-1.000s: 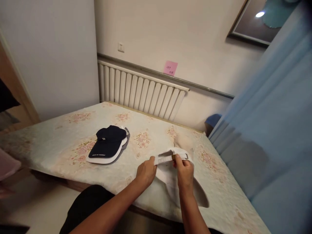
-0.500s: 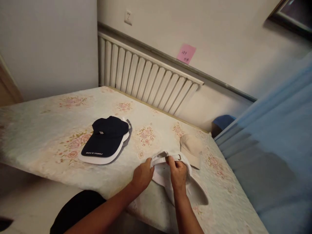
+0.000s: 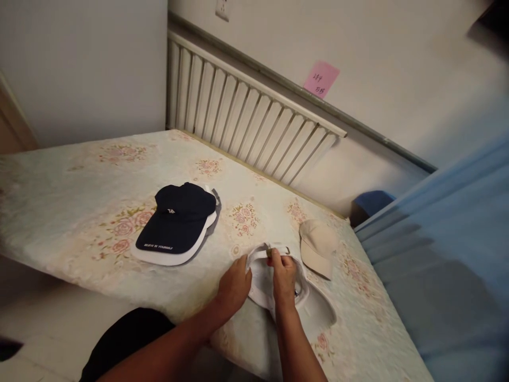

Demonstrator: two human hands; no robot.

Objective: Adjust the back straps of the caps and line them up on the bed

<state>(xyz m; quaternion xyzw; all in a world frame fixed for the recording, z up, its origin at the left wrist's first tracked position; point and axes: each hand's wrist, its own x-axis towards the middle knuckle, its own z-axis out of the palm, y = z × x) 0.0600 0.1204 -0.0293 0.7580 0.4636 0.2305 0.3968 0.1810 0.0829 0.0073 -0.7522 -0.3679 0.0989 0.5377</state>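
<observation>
White baseball cap: held by fingers of left hand, strap pinched by right hand; beige baseball cap and navy baseball cap laid on floral cloth.

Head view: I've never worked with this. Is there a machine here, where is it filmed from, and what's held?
No machine: these are a person's bare hands, filmed by one camera worn on the head, looking forward and down. The left hand grips the edge of a white cap near one end of its back strap. The right hand pinches that strap at the brass-coloured clasp. On the flower-patterned cover, to the left, a navy cap lies on top of another white cap, with something grey showing beneath. To the right lies a beige cap. Behind is a radiator; a blue curtain hangs at the right.
</observation>
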